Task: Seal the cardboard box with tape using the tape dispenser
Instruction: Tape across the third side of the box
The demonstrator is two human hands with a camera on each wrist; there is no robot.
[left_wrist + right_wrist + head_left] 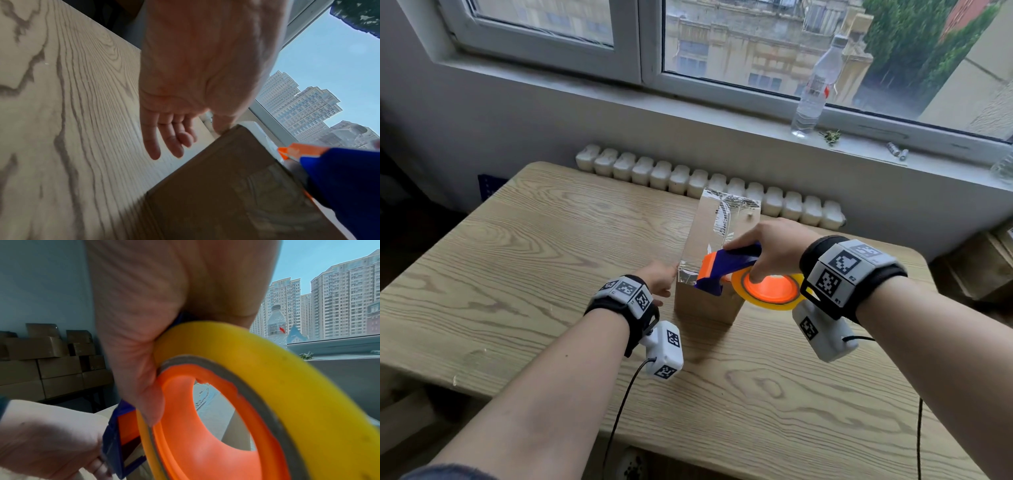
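The cardboard box [717,253] stands mid-counter [517,260]. The right hand [774,248] grips the tape dispenser [726,267] on its near top edge; at nine o'clock, the left hand [659,279], fingers spread, touches the box.

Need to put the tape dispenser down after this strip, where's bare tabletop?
Bare table spreads left of the cardboard box, and nearer, between the forearms. Right of the box is bare too. Crowded at the box's near end: left hand, right hand, tape dispenser.
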